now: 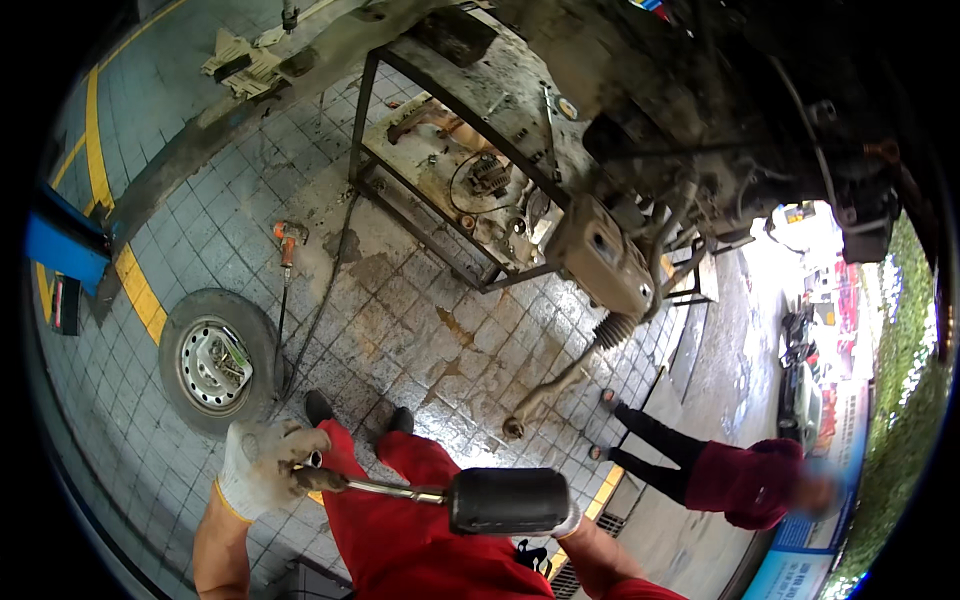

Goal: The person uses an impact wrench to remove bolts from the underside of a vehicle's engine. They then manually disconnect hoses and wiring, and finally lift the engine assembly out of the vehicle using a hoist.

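My left hand (pixel 265 467), in a dirty white knitted glove, is closed around the far end of a tool with a steel shaft (pixel 395 489). A small round metal piece like a socket (pixel 313 460) shows at its fingers. The shaft runs right into a thick black cylindrical body (pixel 508 501), close in front of my red work trousers. Behind that body's right end is my right hand (pixel 571 521), also gloved in white. It grips the black part, though most of its fingers are hidden.
A wheel (pixel 205 360) lies on the tiled floor at left, near an orange air tool (pixel 289 240) and its hose. A metal-framed bench (pixel 440 240) carries greasy parts. Dirty vehicle parts (pixel 610 260) hang overhead at right. A person (pixel 740 480) stands at right.
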A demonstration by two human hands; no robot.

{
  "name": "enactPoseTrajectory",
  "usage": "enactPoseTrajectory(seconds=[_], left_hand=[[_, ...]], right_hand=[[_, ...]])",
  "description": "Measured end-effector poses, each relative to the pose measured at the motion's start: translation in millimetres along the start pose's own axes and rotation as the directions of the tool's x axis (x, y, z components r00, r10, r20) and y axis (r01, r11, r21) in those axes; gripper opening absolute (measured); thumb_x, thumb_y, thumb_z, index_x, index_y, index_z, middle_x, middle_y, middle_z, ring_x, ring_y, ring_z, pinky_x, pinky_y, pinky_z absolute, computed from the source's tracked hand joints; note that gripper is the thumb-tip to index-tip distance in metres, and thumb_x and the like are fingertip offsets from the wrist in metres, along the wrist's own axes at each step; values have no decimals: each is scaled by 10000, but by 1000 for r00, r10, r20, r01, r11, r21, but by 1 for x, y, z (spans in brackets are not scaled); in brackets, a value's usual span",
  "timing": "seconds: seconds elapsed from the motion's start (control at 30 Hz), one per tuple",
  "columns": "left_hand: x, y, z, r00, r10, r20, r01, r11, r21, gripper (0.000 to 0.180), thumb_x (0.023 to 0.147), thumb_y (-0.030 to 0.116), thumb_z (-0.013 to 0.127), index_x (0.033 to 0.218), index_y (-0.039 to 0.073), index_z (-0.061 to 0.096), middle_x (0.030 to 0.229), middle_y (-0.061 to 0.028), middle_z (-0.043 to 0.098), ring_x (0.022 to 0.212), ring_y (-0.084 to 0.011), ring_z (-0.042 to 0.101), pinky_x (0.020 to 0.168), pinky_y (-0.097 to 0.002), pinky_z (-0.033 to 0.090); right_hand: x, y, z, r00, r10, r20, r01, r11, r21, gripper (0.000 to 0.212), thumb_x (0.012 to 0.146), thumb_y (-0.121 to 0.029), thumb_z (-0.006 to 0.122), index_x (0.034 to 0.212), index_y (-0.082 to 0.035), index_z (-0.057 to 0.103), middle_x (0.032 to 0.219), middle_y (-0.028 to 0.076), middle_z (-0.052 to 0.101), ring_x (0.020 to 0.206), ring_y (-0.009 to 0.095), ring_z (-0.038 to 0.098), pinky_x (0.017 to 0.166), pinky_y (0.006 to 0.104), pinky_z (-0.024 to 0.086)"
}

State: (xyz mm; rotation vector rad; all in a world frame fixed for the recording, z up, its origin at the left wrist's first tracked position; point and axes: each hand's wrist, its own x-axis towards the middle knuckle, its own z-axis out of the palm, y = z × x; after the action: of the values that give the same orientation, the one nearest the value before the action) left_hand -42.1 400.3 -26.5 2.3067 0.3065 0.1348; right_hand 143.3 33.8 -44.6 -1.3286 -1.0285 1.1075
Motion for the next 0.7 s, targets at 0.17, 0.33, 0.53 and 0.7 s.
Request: enactPoseTrajectory(seconds=[0.17,0.33,0.53,0.7], left_hand=[[22,63,5,961,238,137,-249,966,69,454,669,518,899,899,174,713,649,-4,589,554,-221,616,515,-361,464],[41,110,12,904,181,388,-187,982,-22,390,711,391,945,963,161,755,745,-22,677,660,-228,671,605,-362,511],[59,138,25,727,106,678,56,976,-212,477,888,583,781,989,141,630,733,-86,634,689,-321,661,637,-433,499],[93,160,12,492,89,866,0,995,-102,420,885,456,841,1047,107,673,769,-99,658,698,-296,674,639,-401,516]], right_hand=[[-36,-33,-21,975,-170,-143,150,978,-144,536,915,-143,834,1409,-53,650,1330,115,729,1240,249,693,1072,357,521],[-72,-38,-54,975,-177,-136,164,981,-104,508,894,-128,842,1357,0,676,1302,143,738,1183,247,717,1055,379,535],[-119,-34,-89,990,135,-48,-109,925,364,537,885,-146,848,1359,27,665,1298,181,729,1148,269,727,1033,390,548],[-122,-25,-109,995,79,52,-94,913,398,539,877,-130,847,1354,41,664,1270,188,739,1110,253,741,996,377,572]])
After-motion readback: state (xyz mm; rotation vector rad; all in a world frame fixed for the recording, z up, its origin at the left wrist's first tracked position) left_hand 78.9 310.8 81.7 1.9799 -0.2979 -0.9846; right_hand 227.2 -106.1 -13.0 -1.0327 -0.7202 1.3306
